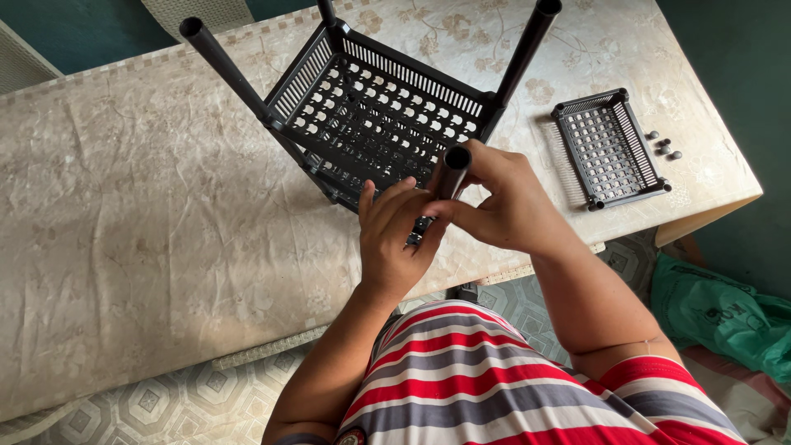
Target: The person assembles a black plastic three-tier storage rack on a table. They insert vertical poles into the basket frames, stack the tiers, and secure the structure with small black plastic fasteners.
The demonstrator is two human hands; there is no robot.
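Head view, looking down over my chest. Both my hands meet at the near corner of the black plastic rack (371, 115), which stands on the table (148, 206).

Hidden or unclear: the lower end of the near tube (451, 171) is covered by my fingers, so I cannot see how it meets the rack's corner. The rack's lower tiers show only through the grid of the upper tray, dark and hard to separate. The far tube (327, 11) is cut off by the top edge. The small caps (663, 147) beside the loose tray (610, 148) are too small to make out beyond round, dark pieces. The green bag (725, 313) on the floor at right is partly out of view.

Grip: my right hand (511, 206) is wrapped around the near tube, thumb and fingers closed on its shaft just under the open mouth. My left hand (395, 235) presses against the same tube from the other side, fingers curled toward it and touching the right fingertips.

Materials and shapes: rack trays are rectangular, glossy black, with slatted walls and floors pierced by square holes. Tubes are hollow round black pipes, standing tilted outward at the corners. The loose tray lies flat, well apart to the right. The table covering is beige with a faint flower pattern and looks smooth, slightly worn. The floor shows a geometric tile pattern. My shirt (461, 379) is red, grey and white striped.
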